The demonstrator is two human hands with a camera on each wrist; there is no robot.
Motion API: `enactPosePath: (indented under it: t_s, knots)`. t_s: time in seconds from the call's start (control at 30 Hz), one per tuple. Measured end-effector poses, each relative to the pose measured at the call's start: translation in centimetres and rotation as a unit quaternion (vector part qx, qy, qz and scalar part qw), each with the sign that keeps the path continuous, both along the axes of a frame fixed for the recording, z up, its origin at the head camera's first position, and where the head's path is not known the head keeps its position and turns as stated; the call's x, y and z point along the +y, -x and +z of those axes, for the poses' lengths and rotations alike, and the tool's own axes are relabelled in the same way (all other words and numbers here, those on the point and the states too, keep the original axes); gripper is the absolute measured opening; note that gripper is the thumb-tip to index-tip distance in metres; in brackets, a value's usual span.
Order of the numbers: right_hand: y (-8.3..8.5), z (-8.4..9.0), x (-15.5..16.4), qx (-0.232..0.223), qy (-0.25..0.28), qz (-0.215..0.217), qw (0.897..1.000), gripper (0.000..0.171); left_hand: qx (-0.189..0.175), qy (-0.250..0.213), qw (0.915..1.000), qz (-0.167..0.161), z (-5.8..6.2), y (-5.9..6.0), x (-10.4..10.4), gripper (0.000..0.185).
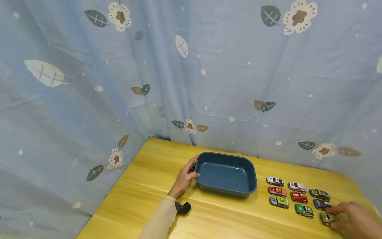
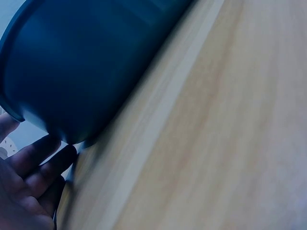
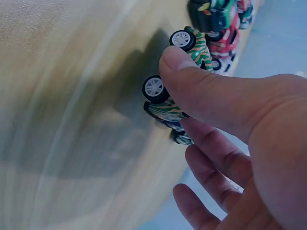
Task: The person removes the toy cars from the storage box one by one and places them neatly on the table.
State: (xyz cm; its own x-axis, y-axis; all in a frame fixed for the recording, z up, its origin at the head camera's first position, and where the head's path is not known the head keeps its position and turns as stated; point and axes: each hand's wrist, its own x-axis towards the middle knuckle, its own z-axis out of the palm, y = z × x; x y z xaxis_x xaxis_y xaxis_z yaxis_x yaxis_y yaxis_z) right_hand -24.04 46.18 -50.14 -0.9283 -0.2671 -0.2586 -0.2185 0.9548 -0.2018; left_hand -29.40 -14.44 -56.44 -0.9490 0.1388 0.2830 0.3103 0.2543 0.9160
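Note:
A dark blue rectangular plastic bin [image 1: 225, 191] stands on the wooden table. At its left end my left hand [image 1: 182, 179] holds it, the thumb at the rim and the other fingers against the outer wall [image 2: 72, 72]. Far to the right, my right hand [image 1: 355, 217] pinches a green camouflage toy car [image 1: 327, 218] between thumb and fingers. From the right wrist, that toy car [image 3: 165, 110] shows striped sides and grey-spoked wheels, partly covered by the thumb [image 3: 192, 84]. Other toy cars sit close by, among them a purple-blue one [image 1: 321, 204] and a green one [image 1: 303, 210].
Several more toy cars stand in rows right of the bin, including a white one [image 1: 275, 181], a red one [image 1: 299, 197] and a dark camouflage one [image 1: 319, 194]. A blue curtain [image 1: 221, 83] with leaves and flowers hangs behind the yellowish table [image 1: 128, 205].

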Motion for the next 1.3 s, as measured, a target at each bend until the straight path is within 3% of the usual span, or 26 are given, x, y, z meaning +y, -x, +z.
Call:
enactPosePath:
  t_s: [0.27,0.43,0.9,1.3]
  knots:
    - [2.5,2.7,-0.9,0.102,-0.015,0.049,0.993,0.033,0.018,-0.017,0.9995,0.017,0.7,1.2,-0.3,0.082]
    - [3.2,2.6,-1.4,0.151,-0.015,0.072,0.986,0.031,0.020,-0.035,0.9987,0.033,0.9,1.2,-1.0,0.082]
    - [0.9,0.7,-1.0,0.157,0.008,0.044,0.987,0.030,0.008,-0.037,0.9993,0.005,-0.4,0.7,-0.5,0.082]
    - [-0.9,-0.6,-1.0,0.165,0.015,0.032,0.986,0.033,0.004,-0.013,0.9999,-0.009,-0.4,0.5,-0.4,0.082]
